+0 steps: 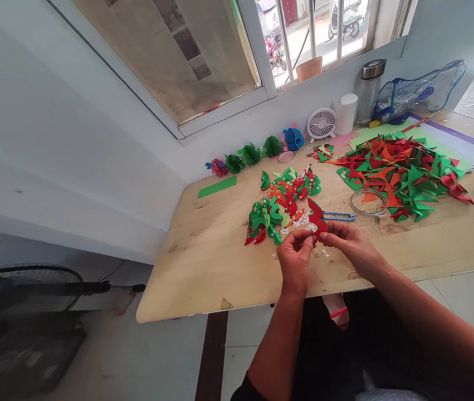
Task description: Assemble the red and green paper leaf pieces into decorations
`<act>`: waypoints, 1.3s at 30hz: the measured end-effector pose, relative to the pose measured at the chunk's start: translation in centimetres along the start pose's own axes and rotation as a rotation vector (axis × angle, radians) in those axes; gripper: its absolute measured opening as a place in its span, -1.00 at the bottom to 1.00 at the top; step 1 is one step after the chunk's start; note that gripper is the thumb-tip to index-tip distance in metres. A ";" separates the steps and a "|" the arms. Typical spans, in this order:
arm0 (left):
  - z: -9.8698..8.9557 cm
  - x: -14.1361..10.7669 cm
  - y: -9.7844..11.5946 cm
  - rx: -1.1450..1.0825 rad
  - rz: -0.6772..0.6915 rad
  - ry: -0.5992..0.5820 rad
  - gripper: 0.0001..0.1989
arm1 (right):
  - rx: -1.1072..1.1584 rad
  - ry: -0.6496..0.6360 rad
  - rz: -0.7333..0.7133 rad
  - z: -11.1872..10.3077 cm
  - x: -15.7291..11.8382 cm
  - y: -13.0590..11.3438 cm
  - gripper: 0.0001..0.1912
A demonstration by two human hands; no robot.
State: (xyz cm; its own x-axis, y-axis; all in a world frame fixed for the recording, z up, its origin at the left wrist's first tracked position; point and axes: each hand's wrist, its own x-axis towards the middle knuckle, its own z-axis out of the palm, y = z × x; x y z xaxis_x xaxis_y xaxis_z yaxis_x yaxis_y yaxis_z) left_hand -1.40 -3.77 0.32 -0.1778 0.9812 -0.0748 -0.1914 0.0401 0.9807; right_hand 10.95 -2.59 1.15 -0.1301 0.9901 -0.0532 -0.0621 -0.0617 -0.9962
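Observation:
Between my two hands, over the front of the table, is a red scalloped paper cutout (317,219). My left hand (296,257) pinches its lower end with thumb and fingers. From the right, my right hand (350,246) grips its edge, the fingertips of both hands nearly meeting. Just behind lie small white bits of paper (299,221) and a blue utility knife (339,216). A heap of green cutouts (265,218) with white spots sits to the left, and red and orange ones (289,195) lie beyond it.
A large pile of red and green paper scraps (404,172) covers the right, beside a roll of tape (368,202). Along the wall stand folded paper balls (250,153), a small white fan (321,123) and a glass bottle (370,92). A green strip (217,187) lies far left.

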 end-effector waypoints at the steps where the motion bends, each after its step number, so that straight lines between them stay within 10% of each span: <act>1: 0.1 0.0 -0.1 0.052 0.049 0.013 -0.85 | -0.047 -0.006 -0.026 0.1 0.0 0.2 -0.80; 7: 0.3 -0.1 -0.5 0.307 0.261 0.094 -0.91 | -0.496 0.169 -0.235 0.3 0.2 1.4 -0.91; 15: 0.0 0.7 -1.0 0.003 -0.005 0.027 -0.77 | -0.072 0.022 -0.068 0.3 0.8 1.6 -0.83; 27: -0.6 -0.2 -0.9 0.923 0.715 0.082 -0.83 | -0.229 0.126 -0.148 0.2 0.6 2.4 -0.81; 39: -0.7 0.0 -0.1 0.634 0.418 -0.015 -0.84 | -0.261 0.101 -0.140 0.2 0.1 1.6 -0.78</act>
State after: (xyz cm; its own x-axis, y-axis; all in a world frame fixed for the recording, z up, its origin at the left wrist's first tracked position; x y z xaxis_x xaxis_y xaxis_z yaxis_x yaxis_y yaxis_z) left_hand -2.10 -3.91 0.09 -0.0996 0.9408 0.3241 0.4809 -0.2396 0.8434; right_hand 10.61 -2.58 -0.46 -0.0388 0.9950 0.0917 0.1851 0.0973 -0.9779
